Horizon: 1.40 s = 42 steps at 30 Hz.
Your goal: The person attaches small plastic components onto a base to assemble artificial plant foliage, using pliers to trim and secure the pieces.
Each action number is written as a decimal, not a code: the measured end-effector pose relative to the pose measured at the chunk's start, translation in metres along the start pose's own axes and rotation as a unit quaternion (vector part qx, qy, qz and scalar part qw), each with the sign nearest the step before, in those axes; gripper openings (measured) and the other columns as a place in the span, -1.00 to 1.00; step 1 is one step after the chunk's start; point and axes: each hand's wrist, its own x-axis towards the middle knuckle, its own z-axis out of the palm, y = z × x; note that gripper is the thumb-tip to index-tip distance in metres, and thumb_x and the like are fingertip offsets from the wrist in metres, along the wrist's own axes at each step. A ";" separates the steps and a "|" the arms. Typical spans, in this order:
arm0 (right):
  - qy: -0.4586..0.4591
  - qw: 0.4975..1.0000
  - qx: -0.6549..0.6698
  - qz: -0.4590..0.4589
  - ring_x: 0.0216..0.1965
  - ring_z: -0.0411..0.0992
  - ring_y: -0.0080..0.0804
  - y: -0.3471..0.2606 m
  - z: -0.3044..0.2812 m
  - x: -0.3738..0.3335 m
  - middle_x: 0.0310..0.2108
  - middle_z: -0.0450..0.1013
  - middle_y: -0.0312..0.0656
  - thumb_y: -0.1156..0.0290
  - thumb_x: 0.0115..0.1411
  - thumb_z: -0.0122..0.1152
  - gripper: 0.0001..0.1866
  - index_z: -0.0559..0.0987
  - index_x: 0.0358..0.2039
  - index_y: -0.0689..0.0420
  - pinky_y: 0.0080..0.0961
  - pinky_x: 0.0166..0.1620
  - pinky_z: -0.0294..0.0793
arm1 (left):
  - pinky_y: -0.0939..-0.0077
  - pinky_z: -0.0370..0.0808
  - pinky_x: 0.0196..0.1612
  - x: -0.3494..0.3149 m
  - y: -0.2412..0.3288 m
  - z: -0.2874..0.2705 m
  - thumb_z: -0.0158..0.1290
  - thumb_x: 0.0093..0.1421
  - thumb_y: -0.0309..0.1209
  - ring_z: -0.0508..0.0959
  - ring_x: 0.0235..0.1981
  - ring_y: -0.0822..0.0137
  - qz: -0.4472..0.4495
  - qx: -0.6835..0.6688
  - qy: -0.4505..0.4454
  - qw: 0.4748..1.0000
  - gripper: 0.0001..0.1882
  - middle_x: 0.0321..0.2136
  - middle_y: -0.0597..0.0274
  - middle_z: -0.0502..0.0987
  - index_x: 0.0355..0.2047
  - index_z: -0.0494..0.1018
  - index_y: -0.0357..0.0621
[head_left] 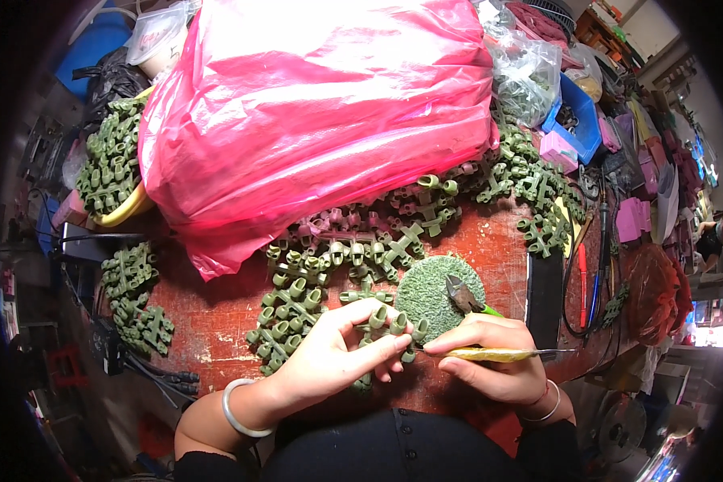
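Note:
My left hand [349, 349] pinches a green moulded cluster [395, 323] of small cup-like pieces on a stem. Close beside it, my right hand [498, 357] is closed around a yellow-handled tool [494, 354] with a thin metal tip pointing right; its other end faces the cluster. Just beyond my fingers is a round, rough green pad [426, 293]. Over that pad lie the dark jaws of cutters [460, 295], whose green handle runs to my right hand; whether my fingers also grip it I cannot tell.
Similar green clusters [289, 309] cover much of the red worktop [209, 321] and fill a yellow container [128, 210] at left. A large pink plastic bag [321, 120] takes up the far side. Pens, cables and a blue bin [578, 120] are at right.

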 end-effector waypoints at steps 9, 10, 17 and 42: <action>-0.004 1.000 -0.012 -0.003 -0.44 0.51 -0.36 0.001 0.002 0.000 -0.37 0.60 -0.19 0.54 0.13 0.41 -0.75 0.68 -0.14 0.16 -0.47 -0.35 0.42 | 0.62 0.60 -0.34 0.000 0.000 -0.003 0.13 0.38 -0.42 0.60 -0.34 0.52 -0.005 0.012 -0.017 1.000 -0.82 -0.28 0.33 0.55 -0.09 0.47 -0.22; -0.006 1.000 -0.015 -0.002 -0.43 0.51 -0.35 0.001 0.001 0.000 -0.36 0.60 -0.19 0.54 0.13 0.41 -0.75 0.68 -0.14 0.16 -0.47 -0.35 0.42 | 0.62 0.60 -0.34 0.000 0.000 -0.003 0.13 0.38 -0.42 0.60 -0.34 0.52 -0.005 0.014 -0.017 1.000 -0.82 -0.29 0.33 0.55 -0.09 0.47 -0.22; -0.019 1.000 -0.020 -0.004 -0.41 0.53 -0.32 -0.002 0.002 0.001 -0.34 0.60 -0.17 0.54 0.15 0.41 -0.74 0.67 -0.11 0.17 -0.44 -0.32 0.47 | 0.57 0.58 -0.36 0.000 0.000 -0.002 0.14 0.36 -0.47 0.62 -0.36 0.45 -0.004 0.011 -0.006 1.000 -0.85 -0.31 0.26 0.55 -0.11 0.48 -0.25; -0.017 0.995 -0.094 -0.032 -0.39 0.57 -0.32 -0.005 0.008 0.001 -0.35 0.63 -0.18 0.46 0.12 0.48 -0.71 0.68 -0.12 0.15 -0.46 -0.30 0.54 | 0.61 0.61 -0.35 0.002 -0.002 -0.003 0.12 0.38 -0.41 0.60 -0.34 0.53 0.004 0.015 -0.020 1.000 -0.82 -0.32 0.32 0.56 -0.09 0.47 -0.22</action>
